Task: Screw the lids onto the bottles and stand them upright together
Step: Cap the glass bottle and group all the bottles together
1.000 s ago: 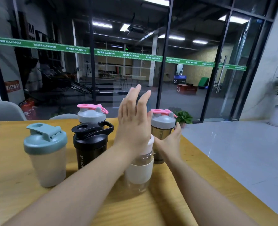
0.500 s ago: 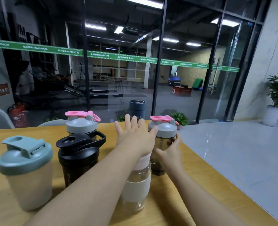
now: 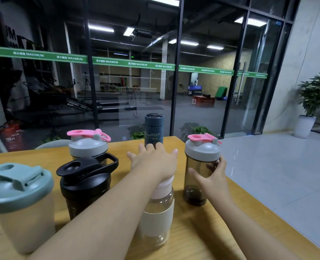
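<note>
Six bottles upright on table (image 3: pixel 202 231), lids seemingly on. Left hand (image 3: pixel 155 162) flat, fingers straight, on clear bottle (image 3: pixel 158 212) lid. Right hand (image 3: pixel 211 177) gripping smoky bottle (image 3: pixel 200 173). Left: grouping; navy flask (image 3: pixel 154 131) apart.

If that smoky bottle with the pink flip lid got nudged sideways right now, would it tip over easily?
Probably fairly easily. The smoky bottle is tall and narrow and looks nearly empty, so likely light, with its bulky lid up top. The right hand wrapped around its body should steady it for now. Its smooth plastic may slide on the wooden table before tipping.
</note>
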Tool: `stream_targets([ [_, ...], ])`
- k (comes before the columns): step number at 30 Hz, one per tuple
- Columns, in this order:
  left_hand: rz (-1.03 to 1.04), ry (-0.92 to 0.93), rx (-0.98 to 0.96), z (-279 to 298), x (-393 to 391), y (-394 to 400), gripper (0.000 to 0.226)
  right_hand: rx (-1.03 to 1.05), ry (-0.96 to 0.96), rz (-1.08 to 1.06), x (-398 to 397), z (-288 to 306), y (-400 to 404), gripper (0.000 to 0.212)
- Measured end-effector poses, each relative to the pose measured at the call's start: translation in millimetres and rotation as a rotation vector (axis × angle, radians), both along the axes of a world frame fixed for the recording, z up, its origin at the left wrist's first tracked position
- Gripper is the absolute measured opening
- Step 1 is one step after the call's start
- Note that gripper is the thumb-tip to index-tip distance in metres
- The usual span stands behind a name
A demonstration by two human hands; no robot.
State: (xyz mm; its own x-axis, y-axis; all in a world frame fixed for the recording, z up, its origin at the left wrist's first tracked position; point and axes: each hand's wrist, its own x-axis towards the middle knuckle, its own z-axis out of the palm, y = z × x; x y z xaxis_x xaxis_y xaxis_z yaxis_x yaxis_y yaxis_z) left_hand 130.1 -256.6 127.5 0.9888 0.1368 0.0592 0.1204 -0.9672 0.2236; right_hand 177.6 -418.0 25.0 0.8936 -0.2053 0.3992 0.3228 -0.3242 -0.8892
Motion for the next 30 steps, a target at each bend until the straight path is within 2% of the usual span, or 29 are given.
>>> stream_targets([
  [3,0.006,0.003,-0.013,0.5,-1.3,-0.3,0.062,0.002,-0.042,-0.010,-7.8,3.5,-4.0,0.106],
  [6,0.014,-0.001,-0.022,0.5,-2.7,-0.2,0.061,0.005,-0.180,-0.095,-18.3,16.3,-6.8,0.101],
  [11,0.041,0.001,-0.060,0.7,-4.1,-2.0,0.057,-0.150,-0.504,-0.198,-21.4,60.9,-4.6,0.059],
  [14,0.045,0.005,-0.073,1.4,-5.7,-3.1,0.053,-0.244,-0.564,-0.168,-11.5,92.5,6.1,0.040],
  [17,0.047,0.013,-0.090,3.1,-6.7,-3.1,0.049,-0.305,-0.497,-0.039,-1.2,121.2,27.8,0.030],
  [20,0.032,0.016,-0.119,3.3,-6.4,-2.1,0.045,-0.488,-0.434,0.076,13.0,143.1,52.4,0.030],
  [26,0.007,0.024,-0.095,3.4,-8.2,-1.1,0.039,-0.898,-0.120,0.322,51.9,160.4,94.1,0.059],
  [30,-0.003,0.037,-0.013,6.4,-12.7,-3.1,0.037,-1.111,0.005,0.384,72.4,163.1,102.0,0.069],
])
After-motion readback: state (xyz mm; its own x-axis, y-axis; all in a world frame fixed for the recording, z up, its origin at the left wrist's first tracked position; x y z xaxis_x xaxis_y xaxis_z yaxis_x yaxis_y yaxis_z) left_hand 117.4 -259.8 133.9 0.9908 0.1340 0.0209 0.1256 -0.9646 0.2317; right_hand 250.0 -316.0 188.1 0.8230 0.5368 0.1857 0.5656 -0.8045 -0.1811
